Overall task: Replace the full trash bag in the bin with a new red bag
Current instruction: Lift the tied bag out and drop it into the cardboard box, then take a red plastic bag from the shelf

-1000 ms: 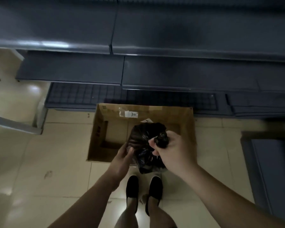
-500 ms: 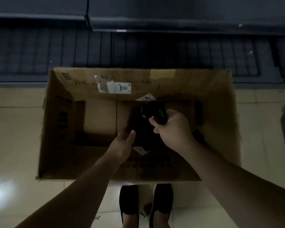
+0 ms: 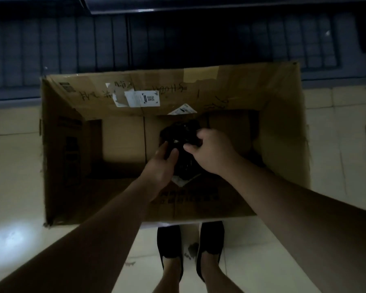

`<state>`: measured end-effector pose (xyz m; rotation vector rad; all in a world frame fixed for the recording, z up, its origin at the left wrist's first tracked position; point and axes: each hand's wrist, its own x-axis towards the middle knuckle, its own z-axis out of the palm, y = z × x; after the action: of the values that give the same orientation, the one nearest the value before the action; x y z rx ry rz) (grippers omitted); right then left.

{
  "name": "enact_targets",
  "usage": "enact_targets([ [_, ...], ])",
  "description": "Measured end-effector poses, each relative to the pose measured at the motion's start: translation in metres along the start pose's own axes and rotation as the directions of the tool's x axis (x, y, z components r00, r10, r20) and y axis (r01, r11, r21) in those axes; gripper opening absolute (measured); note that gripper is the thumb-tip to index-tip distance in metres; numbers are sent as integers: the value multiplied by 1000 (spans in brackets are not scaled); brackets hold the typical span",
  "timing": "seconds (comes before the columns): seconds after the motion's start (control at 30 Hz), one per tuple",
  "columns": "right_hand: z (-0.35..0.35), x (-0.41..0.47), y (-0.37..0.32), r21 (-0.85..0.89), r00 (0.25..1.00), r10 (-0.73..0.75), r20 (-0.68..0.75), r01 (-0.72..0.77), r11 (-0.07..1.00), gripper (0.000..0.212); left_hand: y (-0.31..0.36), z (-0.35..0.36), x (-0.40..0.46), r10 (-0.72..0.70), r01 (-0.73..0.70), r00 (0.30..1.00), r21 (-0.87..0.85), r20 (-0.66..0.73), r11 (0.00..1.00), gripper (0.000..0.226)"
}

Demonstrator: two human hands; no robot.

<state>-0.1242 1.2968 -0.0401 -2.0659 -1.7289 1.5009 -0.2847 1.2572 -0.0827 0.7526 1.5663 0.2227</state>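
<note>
We see a crinkled, glossy black trash bag [image 3: 181, 132] low inside an open corrugated cardboard box [image 3: 283, 115] with torn paper labels [image 3: 142, 98]. Our right hand [image 3: 211, 153] curls its fingers around the bunched top; our left hand [image 3: 161, 166] pinches its side.

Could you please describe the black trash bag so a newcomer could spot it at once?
Find the big open cardboard box on the tiled floor. Inside it, both hands meet on the black bag, the only dark, crinkled bundle there.
</note>
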Motion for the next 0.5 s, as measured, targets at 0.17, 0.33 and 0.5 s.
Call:
enact_targets([
  [0.17, -56, -58, -15, 148, 995, 82, -62, -72, 986, 51, 71, 0, -54, 113, -107, 993, 146, -35, 983, 55],
  [0.33, -145, -166, -34, 240, 979, 157, -130, -123, 963, 50, 158, 15, -151, 177, -170, 984, 267, -4, 949, 45],
  [0.5, -248, -320, -46, 349, 887, 261, -381, -123, 929, 54, 269, 66, -272, 255, -297, 955, 470, 153, 831, 55],
])
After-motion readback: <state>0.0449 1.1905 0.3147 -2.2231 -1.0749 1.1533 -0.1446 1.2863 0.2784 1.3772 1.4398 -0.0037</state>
